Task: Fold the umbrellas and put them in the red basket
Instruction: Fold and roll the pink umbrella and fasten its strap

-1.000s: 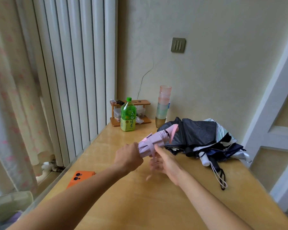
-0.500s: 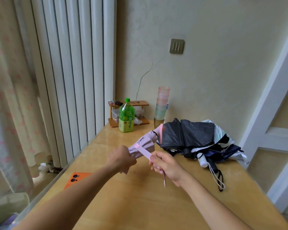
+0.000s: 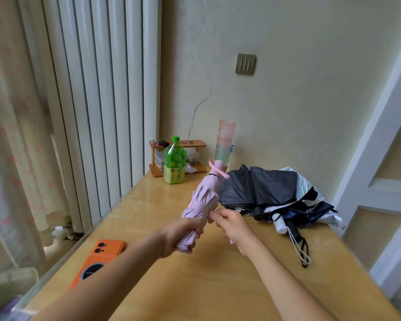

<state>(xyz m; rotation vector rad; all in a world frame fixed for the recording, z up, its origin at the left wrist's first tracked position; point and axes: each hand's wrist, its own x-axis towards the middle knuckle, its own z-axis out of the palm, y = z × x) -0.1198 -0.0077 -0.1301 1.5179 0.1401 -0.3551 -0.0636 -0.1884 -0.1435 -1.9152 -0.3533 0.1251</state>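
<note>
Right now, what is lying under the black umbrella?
Under the black umbrella, a white patterned umbrella and a dark blue umbrella stick out. Whether more lie beneath is covered.

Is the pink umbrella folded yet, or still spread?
Folded: the pink umbrella is gathered in pleats round its shaft. The left hand grips its lower end and the right hand pinches its side.

Green bottle [image 3: 174,161] label: "青梅绿茶". Txt on orange phone [image 3: 97,258] too small.

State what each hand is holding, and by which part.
Left hand grips the lilac umbrella round its lower end; right hand pinches its folded canopy just above.
</note>
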